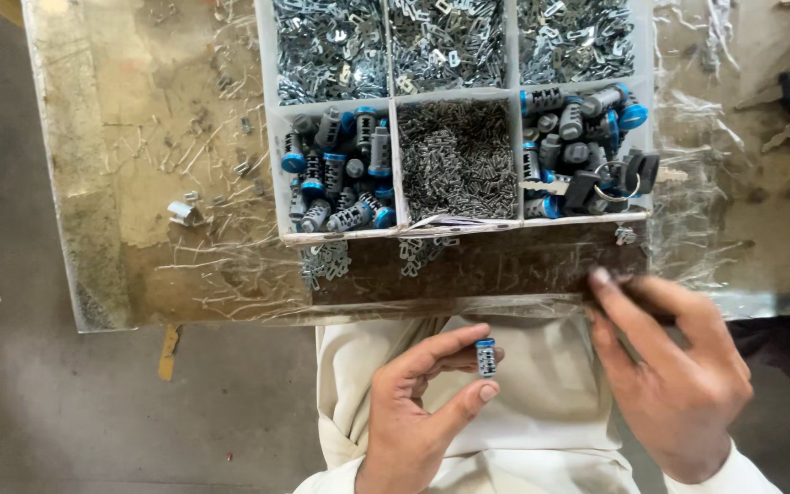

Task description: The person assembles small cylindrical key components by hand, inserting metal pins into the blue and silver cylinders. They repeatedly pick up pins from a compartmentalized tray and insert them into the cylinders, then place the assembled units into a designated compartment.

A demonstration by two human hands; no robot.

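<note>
My left hand (418, 402) holds a small grey lock cylinder with a blue end (485, 357) upright between thumb and fingers, over my lap. My right hand (669, 366) rests at the near edge of the worktable (468, 274), its fingertips pinched together on the dark surface; what they hold is too small to tell. A white divided tray (393, 155) sits just beyond both hands.
The tray's near compartments hold grey-and-blue cylinders (336, 169) on the left, tiny dark metal pieces (457, 155) in the middle, and cylinders with keys on a ring (587, 146) on the right. Far compartments hold small silvery stampings. Loose metal bits lie on the table (185, 212).
</note>
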